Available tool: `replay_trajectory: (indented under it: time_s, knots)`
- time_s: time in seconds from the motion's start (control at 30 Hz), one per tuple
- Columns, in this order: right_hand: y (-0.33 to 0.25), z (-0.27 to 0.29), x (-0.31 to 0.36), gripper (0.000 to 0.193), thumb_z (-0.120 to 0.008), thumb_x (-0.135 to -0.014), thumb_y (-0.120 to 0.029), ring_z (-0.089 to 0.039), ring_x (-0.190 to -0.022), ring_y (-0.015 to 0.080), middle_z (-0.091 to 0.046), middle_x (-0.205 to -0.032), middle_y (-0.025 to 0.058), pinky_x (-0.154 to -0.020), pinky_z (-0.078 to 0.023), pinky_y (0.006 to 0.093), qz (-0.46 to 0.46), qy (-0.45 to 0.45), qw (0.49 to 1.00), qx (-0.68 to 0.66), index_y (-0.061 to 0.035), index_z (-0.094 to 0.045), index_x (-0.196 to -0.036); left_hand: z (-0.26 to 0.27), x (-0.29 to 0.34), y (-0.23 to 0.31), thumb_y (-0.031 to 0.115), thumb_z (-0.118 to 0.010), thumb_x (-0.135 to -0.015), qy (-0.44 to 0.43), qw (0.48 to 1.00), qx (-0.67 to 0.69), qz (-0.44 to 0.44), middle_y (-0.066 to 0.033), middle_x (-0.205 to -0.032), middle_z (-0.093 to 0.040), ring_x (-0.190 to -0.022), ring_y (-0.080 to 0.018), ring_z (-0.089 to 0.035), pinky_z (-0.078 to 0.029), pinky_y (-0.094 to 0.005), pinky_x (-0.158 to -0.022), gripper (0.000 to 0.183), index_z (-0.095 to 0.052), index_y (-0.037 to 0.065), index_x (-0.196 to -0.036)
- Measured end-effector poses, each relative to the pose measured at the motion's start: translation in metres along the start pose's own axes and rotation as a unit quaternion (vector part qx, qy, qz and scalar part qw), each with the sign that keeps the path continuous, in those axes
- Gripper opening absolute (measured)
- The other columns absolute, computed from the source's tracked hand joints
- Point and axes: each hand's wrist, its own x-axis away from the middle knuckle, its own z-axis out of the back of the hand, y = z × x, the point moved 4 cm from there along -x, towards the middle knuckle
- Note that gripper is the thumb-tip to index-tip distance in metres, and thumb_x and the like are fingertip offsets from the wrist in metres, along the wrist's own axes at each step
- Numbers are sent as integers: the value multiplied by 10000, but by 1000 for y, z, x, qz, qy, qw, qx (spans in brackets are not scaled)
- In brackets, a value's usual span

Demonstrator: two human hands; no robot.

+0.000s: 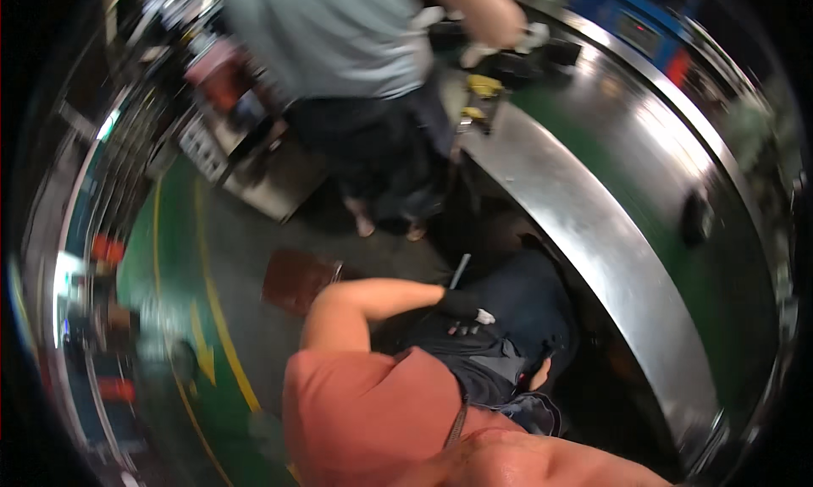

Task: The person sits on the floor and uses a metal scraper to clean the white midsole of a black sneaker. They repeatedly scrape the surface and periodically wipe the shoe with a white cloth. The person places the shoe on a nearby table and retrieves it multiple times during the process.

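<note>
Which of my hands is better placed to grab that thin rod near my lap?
Probably the left. Your left hand, in a dark glove, lies just below the thin rod. Your right hand is lower and mostly hidden against the dark clothing.

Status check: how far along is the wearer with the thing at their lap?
Done: nothing finished shows on the green-topped bench.
In hand: the left hand sits at the lap beside a thin grey rod, grip unclear. The right hand is mostly hidden in dark cloth.
Left: probably most of it, but the blur hides detail.
</note>
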Motion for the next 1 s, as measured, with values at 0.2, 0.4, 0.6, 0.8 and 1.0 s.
replay_trajectory:
  time_s: [0.2,0.4,0.6,0.8,1.0]
  knots:
    - [66,63,-140,759,-387,-848,-665,-547,-968,246,-565,-1130,99,-797,-449,360,189,-48,981,7,-19,-526,-1222,-14,27,43,518,-514,-875,17,996,-76,41,-132,-668,-616,-463,-216,-607,-520,-351,-427,531,-634,8,-784]
    - [28,36,-93,676,-371,-897,-570,-504,-1088,284,-540,-1196,146,-923,-387,357,177,-95,972,118,1,-522,-1226,-14,6,7,474,-508,-888,0,998,-46,37,-133,-781,-626,-515,-224,-614,-534,-354,-461,454,-610,41,-981]
    - [-10,-4,-46,610,-344,-926,-506,-506,-1116,336,-541,-1210,194,-942,-383,377,221,-95,950,200,-4,-536,-1215,9,-35,-19,430,-515,-902,-17,998,-22,55,-118,-878,-607,-594,-200,-611,-548,-337,-456,471,-517,90,-1228]
    - [-91,-40,47,551,-318,-954,-443,-509,-1144,388,-542,-1225,242,-961,-379,397,268,-7,864,426,-10,-550,-1204,11,-21,-24,486,-507,-896,23,994,-47,96,-109,-796,-614,-551,-186,-608,-532,-333,-451,473,-596,38,-1019]
    - [-73,-16,21,585,-294,-944,-441,-596,-902,439,-609,-924,300,-806,-429,465,85,-19,913,399,48,-614,-948,0,-45,93,357,-585,-887,-12,962,-225,-156,-93,-937,-642,-834,-177,-601,-485,-332,-738,383,-606,6,-1038]
